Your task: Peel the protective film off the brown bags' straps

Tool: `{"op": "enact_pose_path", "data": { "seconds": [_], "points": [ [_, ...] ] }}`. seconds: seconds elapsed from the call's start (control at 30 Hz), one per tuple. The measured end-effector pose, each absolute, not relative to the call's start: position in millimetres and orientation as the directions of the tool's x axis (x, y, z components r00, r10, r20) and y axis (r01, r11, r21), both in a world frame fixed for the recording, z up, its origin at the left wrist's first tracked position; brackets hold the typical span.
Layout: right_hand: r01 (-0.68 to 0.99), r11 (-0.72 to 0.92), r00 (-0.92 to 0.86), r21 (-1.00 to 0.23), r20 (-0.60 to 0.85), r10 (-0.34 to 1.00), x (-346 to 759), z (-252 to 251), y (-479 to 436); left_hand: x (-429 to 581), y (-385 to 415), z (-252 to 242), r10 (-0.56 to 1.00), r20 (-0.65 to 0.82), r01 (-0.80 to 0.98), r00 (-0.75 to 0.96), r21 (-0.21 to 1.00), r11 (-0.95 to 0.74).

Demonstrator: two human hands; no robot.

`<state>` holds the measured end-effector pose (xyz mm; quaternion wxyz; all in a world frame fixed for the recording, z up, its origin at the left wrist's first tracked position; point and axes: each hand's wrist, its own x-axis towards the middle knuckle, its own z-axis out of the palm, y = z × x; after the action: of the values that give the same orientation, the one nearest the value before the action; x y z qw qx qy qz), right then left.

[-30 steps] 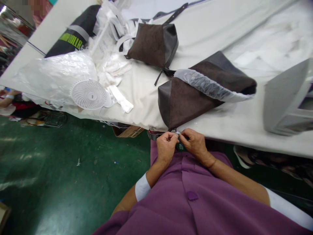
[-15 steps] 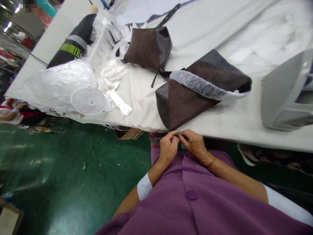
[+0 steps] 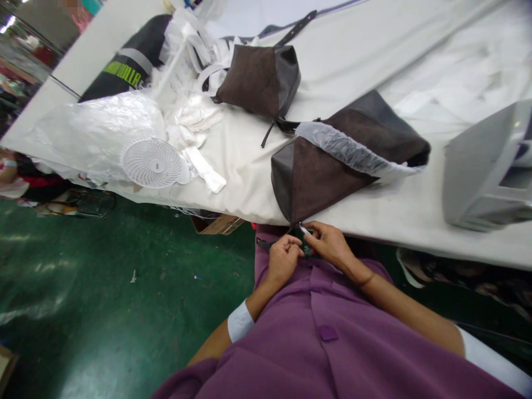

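My right hand (image 3: pixel 328 244) pinches a small silver metal piece (image 3: pixel 305 229) at its fingertips, just below the table edge. My left hand (image 3: pixel 285 259) is curled around a narrow dark strap (image 3: pixel 264 243), and its fingers hide part of the strap. A dark green patch of material (image 3: pixel 307 249) lies between my hands. Just above them, the lower corner of a brown suede bag with dark leather panels (image 3: pixel 320 172) rests on the table. Clear plastic film lines its open edge. A second, similar bag (image 3: pixel 253 80) lies farther along.
A white-covered table (image 3: pixel 245 188) runs across the view with a white fan (image 3: pixel 153 163), a plastic bag (image 3: pixel 95 133), white strips (image 3: pixel 203 169) and a black bag (image 3: pixel 124 66). A grey object (image 3: pixel 486 172) stands at right. A cardboard box (image 3: pixel 218 224) sits by the green floor (image 3: pixel 124 288). A person (image 3: pixel 12 180) is at far left.
My hands have drawn slightly apart, with my left hand lower. The silver piece now shows more clearly at my right fingertips.
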<state>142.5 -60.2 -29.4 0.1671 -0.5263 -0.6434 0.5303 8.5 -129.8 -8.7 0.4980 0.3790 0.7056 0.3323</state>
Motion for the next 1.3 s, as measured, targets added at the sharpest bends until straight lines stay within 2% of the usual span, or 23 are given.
{"op": "enact_pose_path", "data": {
  "seconds": [0.1,0.2,0.3,0.4,0.5,0.67,0.83,1.07,1.13,1.17,1.23,1.3],
  "points": [
    [0.245,-0.467,-0.440,-0.850,-0.526,0.728,136,-31,-62,6,-137,-17,0.800,-0.582,0.045,-0.149,0.804,0.593],
    [-0.043,-0.710,-0.477,-0.703,-0.610,0.633,129,-31,-62,5,-136,-19,0.788,-0.601,-0.034,-0.137,0.797,0.602],
    [-0.182,-0.837,-0.473,-0.517,-0.700,0.535,124,-26,-60,3,-135,-20,0.781,-0.607,-0.088,-0.151,0.795,0.601],
    [-0.230,-0.917,-0.471,-0.327,-0.787,0.399,120,-23,-56,0,-137,-23,0.772,-0.616,-0.124,-0.157,0.787,0.604],
    [-0.225,-0.938,-0.494,-0.265,-0.798,0.345,116,-26,-55,-3,-140,-27,0.772,-0.616,-0.154,-0.155,0.787,0.597],
    [-0.148,-0.890,-0.528,-0.431,-0.727,0.439,112,-37,-59,-7,-145,-29,0.788,-0.596,-0.166,-0.153,0.802,0.574],
    [-0.195,-0.904,-0.523,-0.379,-0.740,0.423,109,-33,-61,-8,-147,-20,0.806,-0.583,-0.107,-0.099,0.812,0.574],
    [-0.243,-0.832,-0.451,-0.499,-0.701,0.553,110,-36,-61,-9,-147,-13,0.810,-0.586,0.031,-0.028,0.809,0.587],
    [-0.167,-0.790,-0.451,-0.590,-0.667,0.594,118,-36,-60,-7,-147,-8,0.807,-0.588,0.005,-0.061,0.808,0.589],
    [-0.081,-0.727,-0.457,-0.682,-0.623,0.635,124,-35,-59,-7,-146,-5,0.813,-0.575,-0.018,-0.098,0.817,0.576],
    [0.136,-0.449,-0.467,-0.883,-0.457,0.757,141,-27,-57,-9,-142,2,0.823,-0.532,-0.062,-0.198,0.845,0.531],
    [0.285,-0.102,-0.439,-0.953,-0.225,0.870,163,-14,-51,-13,-134,8,0.826,-0.475,-0.095,-0.304,0.877,0.470]
  ]
}}
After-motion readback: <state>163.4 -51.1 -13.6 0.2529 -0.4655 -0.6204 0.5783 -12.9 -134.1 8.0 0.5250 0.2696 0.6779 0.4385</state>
